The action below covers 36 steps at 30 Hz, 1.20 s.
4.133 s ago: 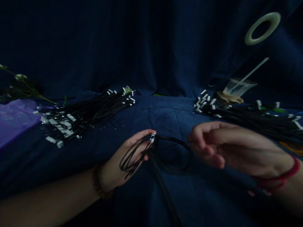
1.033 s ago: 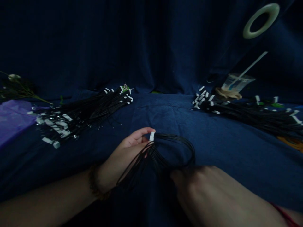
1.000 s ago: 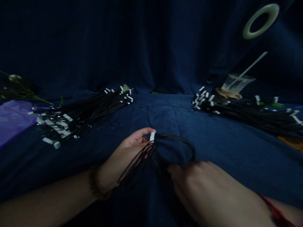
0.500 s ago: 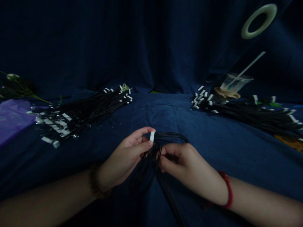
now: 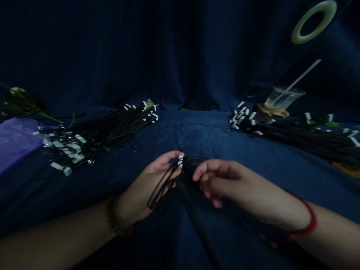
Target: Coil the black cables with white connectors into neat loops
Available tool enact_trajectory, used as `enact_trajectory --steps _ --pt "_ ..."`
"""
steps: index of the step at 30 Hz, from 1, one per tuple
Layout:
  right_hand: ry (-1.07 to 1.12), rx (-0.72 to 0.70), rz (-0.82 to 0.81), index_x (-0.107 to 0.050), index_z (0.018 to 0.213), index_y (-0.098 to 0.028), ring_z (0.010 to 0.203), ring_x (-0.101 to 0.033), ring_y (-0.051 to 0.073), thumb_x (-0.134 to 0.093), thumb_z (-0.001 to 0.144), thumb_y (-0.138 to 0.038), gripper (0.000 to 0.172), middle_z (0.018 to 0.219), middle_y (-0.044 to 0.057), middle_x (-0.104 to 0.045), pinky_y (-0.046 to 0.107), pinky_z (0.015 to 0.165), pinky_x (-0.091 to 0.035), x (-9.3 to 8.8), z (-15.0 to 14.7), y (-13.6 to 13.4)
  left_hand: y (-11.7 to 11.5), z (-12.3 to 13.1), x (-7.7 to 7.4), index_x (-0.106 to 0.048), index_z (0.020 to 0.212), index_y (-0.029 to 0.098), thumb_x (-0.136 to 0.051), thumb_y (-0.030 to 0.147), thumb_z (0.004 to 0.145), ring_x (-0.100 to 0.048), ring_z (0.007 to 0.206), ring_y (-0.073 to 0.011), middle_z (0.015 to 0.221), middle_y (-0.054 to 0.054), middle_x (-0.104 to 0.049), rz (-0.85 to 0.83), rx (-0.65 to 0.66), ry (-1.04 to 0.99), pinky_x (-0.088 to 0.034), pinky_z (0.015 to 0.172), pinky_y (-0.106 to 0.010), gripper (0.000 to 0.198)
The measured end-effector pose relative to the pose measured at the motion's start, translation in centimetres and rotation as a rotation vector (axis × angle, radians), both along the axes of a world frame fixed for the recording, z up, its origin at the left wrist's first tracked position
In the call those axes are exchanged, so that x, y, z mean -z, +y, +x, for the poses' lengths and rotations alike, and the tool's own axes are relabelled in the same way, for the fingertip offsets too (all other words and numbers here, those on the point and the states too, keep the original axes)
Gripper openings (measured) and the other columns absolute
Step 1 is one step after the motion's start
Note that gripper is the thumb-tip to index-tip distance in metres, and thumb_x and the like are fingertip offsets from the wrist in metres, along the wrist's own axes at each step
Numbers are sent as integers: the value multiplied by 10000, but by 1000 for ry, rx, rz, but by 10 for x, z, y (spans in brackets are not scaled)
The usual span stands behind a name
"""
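Observation:
Between the thumb and a fingertip of my left hand [image 5: 152, 180] is a small white plug-like end piece [image 5: 180, 161]. Thin black cables [image 5: 194, 213] run from it, some trailing down towards me and some to the right. A few loop over the left thumb. Just right of this bunch, my right hand [image 5: 230, 183] hangs with bent, loosely parted fingers and nothing visible in them. The cables to the right pass behind its fingers.
Bundles of black cables with white ends lie at the left [image 5: 112, 125] and right [image 5: 298, 138]. Behind the right bundle stands a clear cup [image 5: 285, 98] with a straw. A purple bag [image 5: 17, 140] lies far left. A pale ring [image 5: 314, 21] shows upper right.
My right hand has let go of the cables and drawn back to the right. The loops now lie over my left thumb, and the left hand has kept its pinch.

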State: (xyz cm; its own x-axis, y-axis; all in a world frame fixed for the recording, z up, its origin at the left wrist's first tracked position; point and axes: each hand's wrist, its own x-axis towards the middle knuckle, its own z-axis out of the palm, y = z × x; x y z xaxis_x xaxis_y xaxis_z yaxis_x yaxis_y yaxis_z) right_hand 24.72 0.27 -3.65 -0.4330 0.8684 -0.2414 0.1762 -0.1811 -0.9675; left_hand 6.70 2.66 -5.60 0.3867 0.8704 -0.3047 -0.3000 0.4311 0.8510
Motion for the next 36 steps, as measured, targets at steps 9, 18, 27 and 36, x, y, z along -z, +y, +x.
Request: enact_trajectory --steps 9,18,27,36 --pt "355 72 208 -662 841 -213 606 -538 65 -578 749 -200 126 687 -14 -575 170 560 -447 -32 44 15 4 -4 11 -625 988 224 -661 169 727 -514 667 -48 830 13 -572 16 -68 31 -397 588 -141 269" --pt "404 503 364 -615 905 -357 610 -542 13 -223 953 -329 396 738 -123 -604 187 559 -410 -49 38 1 4 -6 9 -600 1022 201 -613 132 770 -511 665 -46 795 16 -574 13 4 -52 -385 599 -146 262" --pt "-525 136 709 -582 754 -191 528 -570 85 -509 803 -182 88 619 -30 -608 183 463 -402 -18 3 -27 6 -7 23 -597 986 234 -657 175 727 -477 627 -57 746 19 -556 217 182 -197 -357 553 -151 273" --pt "-665 88 968 -559 788 -188 561 -553 91 -480 812 -158 87 635 -36 -574 210 524 -397 -12 6 -31 0 -6 14 -611 977 243 -674 207 712 -454 646 -63 756 12 -535 242 183 -172 -357 573 -157 275"
